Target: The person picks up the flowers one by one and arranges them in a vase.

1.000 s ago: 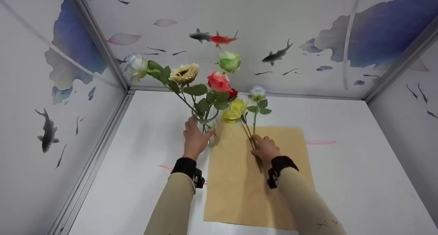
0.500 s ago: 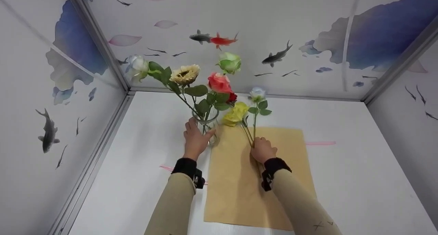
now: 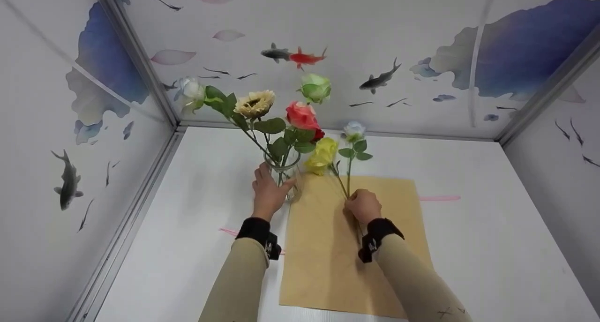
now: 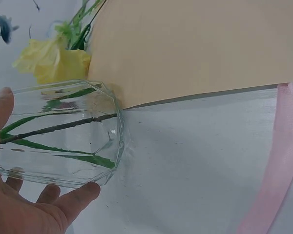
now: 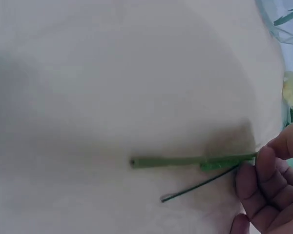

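My left hand (image 3: 269, 195) holds the clear glass vase (image 3: 289, 174) from its near side, thumb and fingers on opposite sides of the glass in the left wrist view. Several stems stand inside it, bearing a white rose (image 3: 191, 94), a cream sunflower (image 3: 254, 104), a pink-red rose (image 3: 302, 115) and a pale green rose (image 3: 315, 88). Over the brown paper, my right hand (image 3: 365, 205) pinches the stems of a yellow flower (image 3: 322, 156) and apparently a pale blue-white rose (image 3: 354, 131). A thick green stem end (image 5: 171, 161) and a thinner dark one (image 5: 200, 185) stick out below the fingers.
Brown paper (image 3: 318, 275) lies on the white table (image 3: 478, 256), just right of the vase. Pink tape strips (image 3: 440, 198) mark the table. Fish-printed walls (image 3: 422, 12) enclose the back and sides. A dark red flower (image 3: 318, 134) is partly hidden behind the pink-red rose.
My right hand has closed its fingers into a pinch on the stems. The yellow flower has turned slightly. My left hand and the vase stay in place.
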Demonstrator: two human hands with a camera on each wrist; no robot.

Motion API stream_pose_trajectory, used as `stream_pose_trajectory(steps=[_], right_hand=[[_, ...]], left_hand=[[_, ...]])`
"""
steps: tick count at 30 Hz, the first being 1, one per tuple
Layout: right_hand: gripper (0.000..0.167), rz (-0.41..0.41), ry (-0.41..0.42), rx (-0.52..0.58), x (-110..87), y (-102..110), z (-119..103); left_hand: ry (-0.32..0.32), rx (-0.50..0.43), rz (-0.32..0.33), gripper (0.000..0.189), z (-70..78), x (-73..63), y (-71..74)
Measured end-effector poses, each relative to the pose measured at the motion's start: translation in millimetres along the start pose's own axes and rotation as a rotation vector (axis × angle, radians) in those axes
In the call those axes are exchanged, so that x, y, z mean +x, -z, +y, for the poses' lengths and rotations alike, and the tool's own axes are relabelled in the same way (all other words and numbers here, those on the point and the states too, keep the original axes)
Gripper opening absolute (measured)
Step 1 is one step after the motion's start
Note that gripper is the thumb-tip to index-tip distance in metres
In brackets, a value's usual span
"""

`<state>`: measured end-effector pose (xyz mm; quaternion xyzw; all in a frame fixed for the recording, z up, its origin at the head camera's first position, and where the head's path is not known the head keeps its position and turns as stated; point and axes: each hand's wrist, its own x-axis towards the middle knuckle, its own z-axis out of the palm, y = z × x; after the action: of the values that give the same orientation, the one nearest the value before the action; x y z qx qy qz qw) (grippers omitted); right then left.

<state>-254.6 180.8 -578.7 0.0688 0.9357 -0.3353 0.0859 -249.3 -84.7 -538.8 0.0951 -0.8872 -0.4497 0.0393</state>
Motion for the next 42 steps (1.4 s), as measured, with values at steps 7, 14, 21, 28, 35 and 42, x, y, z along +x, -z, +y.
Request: stream_pose_trajectory(steps=[7,14,21,28,35,42], right_hand=[[0.011,-0.025,0.001,0.163,1.1,9.6,4.1],[0.010,-0.036,0.015,0.245,1.0,25.9,-6.0],[0.011,-0.011,0.101,0.400,-8.2,33.2,-16.7],[0.009,0.044,0.191,0.469,-13.7,39.0,-25.3],[0.008,0.098,0.244,0.542,-16.6,45.6,-39.1],[0.008,0.112,0.294,0.596,-20.5,53.6,-57.6]], left_hand=[[-0.007,0.000,0.003,0.093,0.0,-0.7,-0.3],[-0.009,-0.001,0.000,0.094,-1.4,0.5,-0.2],[-0.002,-0.016,-0.019,0.095,-1.2,0.3,0.8],[-0.002,-0.017,-0.016,0.094,0.1,-0.9,1.4],[-0.029,-0.013,-0.003,0.093,-0.5,-1.5,0.8],[-0.012,-0.018,-0.011,0.094,-1.0,-0.2,0.4]])
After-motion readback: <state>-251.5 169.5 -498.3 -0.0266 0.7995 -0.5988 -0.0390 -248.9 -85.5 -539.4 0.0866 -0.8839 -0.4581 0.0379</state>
